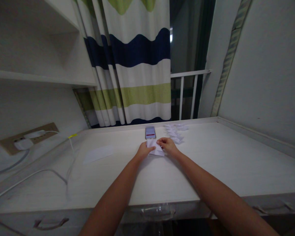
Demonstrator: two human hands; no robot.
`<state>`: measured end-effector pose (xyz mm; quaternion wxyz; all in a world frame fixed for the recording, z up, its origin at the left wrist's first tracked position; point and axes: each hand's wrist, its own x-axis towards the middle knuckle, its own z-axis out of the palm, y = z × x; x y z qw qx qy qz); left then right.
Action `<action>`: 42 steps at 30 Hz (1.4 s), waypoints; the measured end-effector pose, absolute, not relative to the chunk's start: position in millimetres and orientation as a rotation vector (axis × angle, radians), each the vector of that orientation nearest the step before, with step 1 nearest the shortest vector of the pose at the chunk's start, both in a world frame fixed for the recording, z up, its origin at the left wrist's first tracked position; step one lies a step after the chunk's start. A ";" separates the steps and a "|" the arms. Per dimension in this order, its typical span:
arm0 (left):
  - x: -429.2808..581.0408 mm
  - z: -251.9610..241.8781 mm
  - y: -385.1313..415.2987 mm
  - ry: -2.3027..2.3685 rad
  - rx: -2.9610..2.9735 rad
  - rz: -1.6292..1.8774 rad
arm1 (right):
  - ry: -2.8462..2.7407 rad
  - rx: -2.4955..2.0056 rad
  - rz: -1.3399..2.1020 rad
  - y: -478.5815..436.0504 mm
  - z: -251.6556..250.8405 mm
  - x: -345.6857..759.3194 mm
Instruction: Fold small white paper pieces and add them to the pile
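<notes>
A folded piece of white paper [152, 144] is held between my two hands, just above the desk. My left hand [143, 150] grips its left side, thumb lying across the front. On the right edge, my right hand [168, 146] pinches the paper between thumb and fingers. Right behind the paper lies a phone [150, 132] with a lit screen. Several small folded white papers [174, 133] sit in a cluster behind my right hand. Farther left, a flat sheet of white paper [98, 154] rests on the desk.
The white desk [100, 186] has a raised back edge and drawers with handles [51, 224] in front. White cables [46, 170] run across its left side from plugs [24, 143] in a wall socket. A striped curtain [142, 75] hangs behind, beside a white railing [190, 74].
</notes>
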<state>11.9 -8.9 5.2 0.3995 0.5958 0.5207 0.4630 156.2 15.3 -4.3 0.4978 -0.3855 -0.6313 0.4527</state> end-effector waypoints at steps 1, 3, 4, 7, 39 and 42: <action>11.5 5.2 -8.3 1.329 1.505 1.180 | -1.530 -0.938 1.103 15.6 -4.7 156.2; 10.4 5.3 -7.3 1.356 1.491 1.204 | -1.542 -0.949 1.098 16.4 -5.6 156.3; 9.8 5.4 -7.0 1.366 1.482 1.215 | -1.555 -0.954 1.088 17.0 -6.1 156.4; 8.7 5.6 -7.0 1.370 1.468 1.232 | -1.597 -0.950 1.050 18.9 -7.4 157.0; 1.7 5.4 -4.6 1.392 1.360 1.440 | -1.752 -0.963 0.879 21.1 -9.2 163.2; 1.1 3.9 -4.7 1.361 1.362 1.439 | -1.753 -0.975 0.880 18.7 -7.2 163.4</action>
